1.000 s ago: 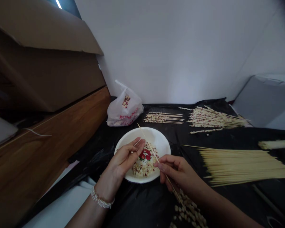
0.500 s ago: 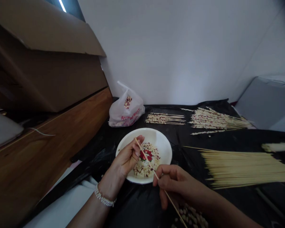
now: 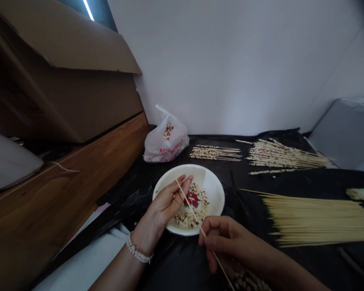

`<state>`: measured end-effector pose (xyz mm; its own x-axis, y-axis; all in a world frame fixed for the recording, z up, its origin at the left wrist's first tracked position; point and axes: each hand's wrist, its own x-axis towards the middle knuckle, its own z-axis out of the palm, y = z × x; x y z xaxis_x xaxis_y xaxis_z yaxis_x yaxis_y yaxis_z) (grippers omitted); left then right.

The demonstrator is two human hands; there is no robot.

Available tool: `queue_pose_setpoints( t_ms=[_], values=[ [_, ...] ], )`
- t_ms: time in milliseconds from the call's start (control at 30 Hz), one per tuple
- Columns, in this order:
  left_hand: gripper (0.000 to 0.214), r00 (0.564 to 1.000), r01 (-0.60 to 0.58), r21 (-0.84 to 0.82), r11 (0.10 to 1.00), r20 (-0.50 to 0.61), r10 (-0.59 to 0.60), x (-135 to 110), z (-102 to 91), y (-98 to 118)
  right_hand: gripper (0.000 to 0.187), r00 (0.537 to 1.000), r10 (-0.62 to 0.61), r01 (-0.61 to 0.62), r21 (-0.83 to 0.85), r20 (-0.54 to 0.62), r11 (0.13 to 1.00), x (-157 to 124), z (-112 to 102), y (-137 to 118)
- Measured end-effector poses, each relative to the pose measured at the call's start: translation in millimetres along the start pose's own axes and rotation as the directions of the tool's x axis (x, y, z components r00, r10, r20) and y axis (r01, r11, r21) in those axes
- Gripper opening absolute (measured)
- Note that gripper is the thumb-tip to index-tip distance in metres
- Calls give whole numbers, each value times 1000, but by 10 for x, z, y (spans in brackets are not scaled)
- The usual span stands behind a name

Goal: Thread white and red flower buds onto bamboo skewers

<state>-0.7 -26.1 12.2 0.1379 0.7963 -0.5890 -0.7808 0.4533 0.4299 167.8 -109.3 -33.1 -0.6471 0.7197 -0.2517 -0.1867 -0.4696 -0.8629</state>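
My right hand (image 3: 227, 240) pinches a thin bamboo skewer (image 3: 186, 199), which slants up and left over a white bowl (image 3: 215, 188). No kernels are visible on its upper length. My left hand (image 3: 168, 204) is palm up over the bowl's left side, fingers stretched out and loosely apart, with the skewer's tip just above them. Whether a small kernel lies in its palm I cannot make out. White and dark-red kernels (image 3: 185, 220), looking like corn, ring the red flower print (image 3: 193, 199) on the bowl's bottom.
Behind the bowl stands a tied plastic bag (image 3: 166, 141) of kernels. Filled skewers lie in a small group (image 3: 206, 152) and a larger pile (image 3: 273, 155). Bare skewers (image 3: 315, 220) are stacked at right on black plastic sheeting (image 3: 170, 262). A cardboard box (image 3: 87, 97) stands left.
The fingers of my left hand have straightened from a curl near the skewer's tip. My right hand keeps its pinch on the skewer. The view has shifted slightly left.
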Motion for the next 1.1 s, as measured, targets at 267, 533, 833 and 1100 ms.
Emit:
queue_pose_setpoints(
  t_ms=[267,533,833,1100],
  values=[
    [16,999,-11,20,1000,46,10,72,-68,18,43,1000,2,-2,28,20,1000,-4,30,-28],
    [27,996,-74,58,996,53,71,63,-73,8,43,999,21,-22,53,28,998,-14,50,-53],
    [29,997,-70,98,993,43,66,46,-39,9,31,998,5,-13,133,67,991,8,15,28],
    [29,997,-74,115,991,44,70,11,-32,-6,25,996,-8,-8,175,89,985,31,4,71]
  ],
)
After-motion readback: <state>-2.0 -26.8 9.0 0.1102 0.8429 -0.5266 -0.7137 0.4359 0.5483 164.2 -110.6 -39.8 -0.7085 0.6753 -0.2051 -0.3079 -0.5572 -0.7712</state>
